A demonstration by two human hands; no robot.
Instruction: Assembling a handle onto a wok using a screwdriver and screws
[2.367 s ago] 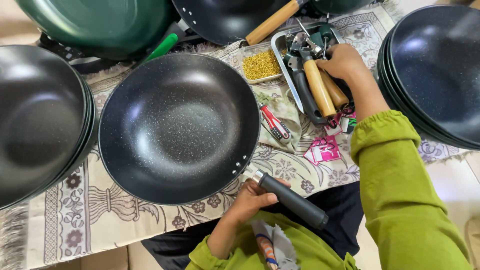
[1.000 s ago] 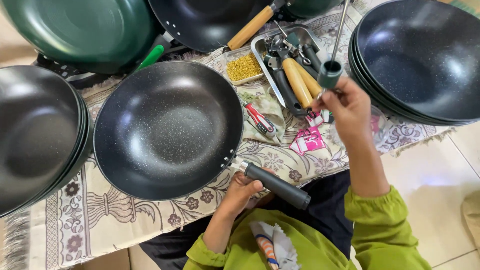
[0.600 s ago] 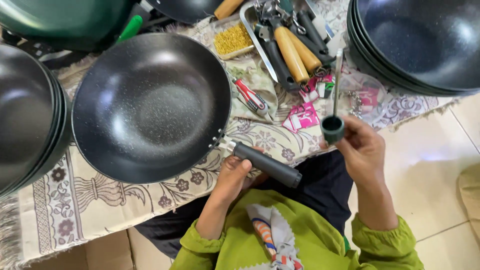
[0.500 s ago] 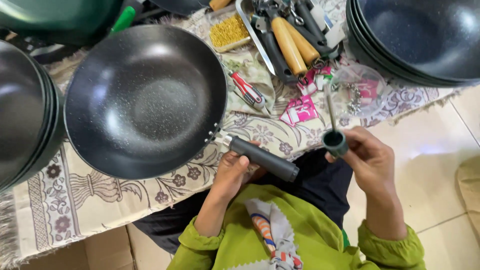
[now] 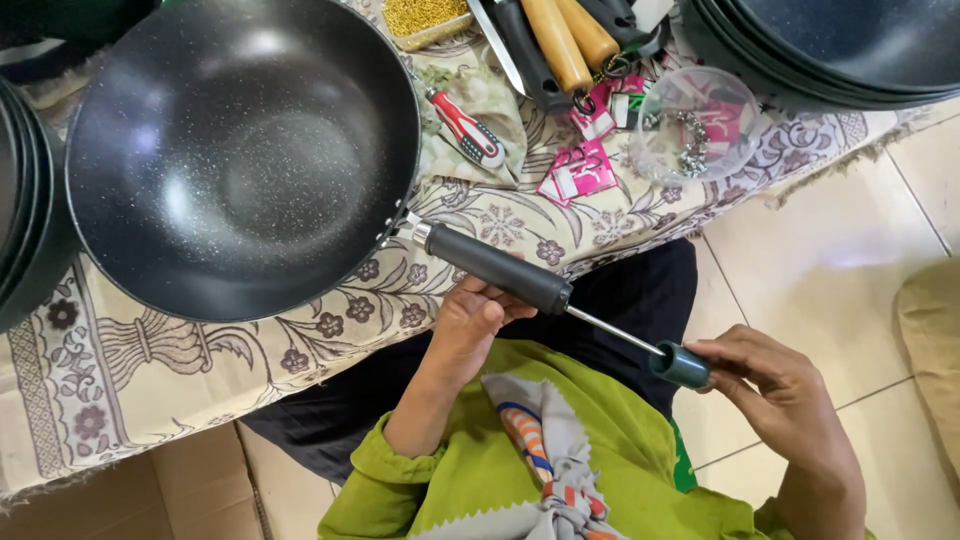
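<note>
Left hand (image 5: 470, 320) grips wok's black handle (image 5: 495, 268); wok (image 5: 240, 150) sits on tabletop (image 5: 200, 370). Right hand (image 5: 775, 385) holds driver (image 5: 660, 355) seated in handle end. Handle mounted, fastening looks unfinished.

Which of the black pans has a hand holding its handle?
The big speckled pan in the middle. The left hand grips its black handle. The pans stacked at the left and top right are untouched.

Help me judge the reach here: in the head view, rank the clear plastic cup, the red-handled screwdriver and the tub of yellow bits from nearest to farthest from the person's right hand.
From the right hand:
1. Clear plastic cup, on the cloth above the hand.
2. Red-handled screwdriver, further left, beside the wok.
3. Tub of yellow bits, at the top edge, farthest.
</note>
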